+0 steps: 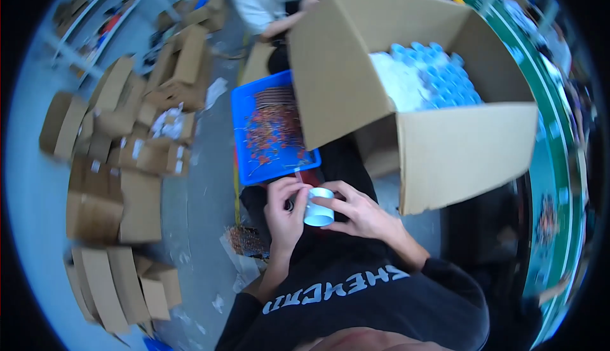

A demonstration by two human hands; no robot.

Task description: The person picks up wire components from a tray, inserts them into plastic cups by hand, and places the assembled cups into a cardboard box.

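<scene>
your right hand (363, 214) grips the pale cylinder (319, 216) near the blue tray (255, 172); your left hand (284, 206) works its side, grip unclear. next probably calls for steady holding.

1. Bold white lettering (329, 289) runs in 1 slanting row across the front of the black fabric long-sleeved top (406, 313).
2. Small white rectangular labels (137, 148) mark the brown cardboard boxes (95, 192) at left; any print is too small to read.
3. Pale rectangular patches (564, 195) dot the long green table (575, 224) at right, illegible.
</scene>
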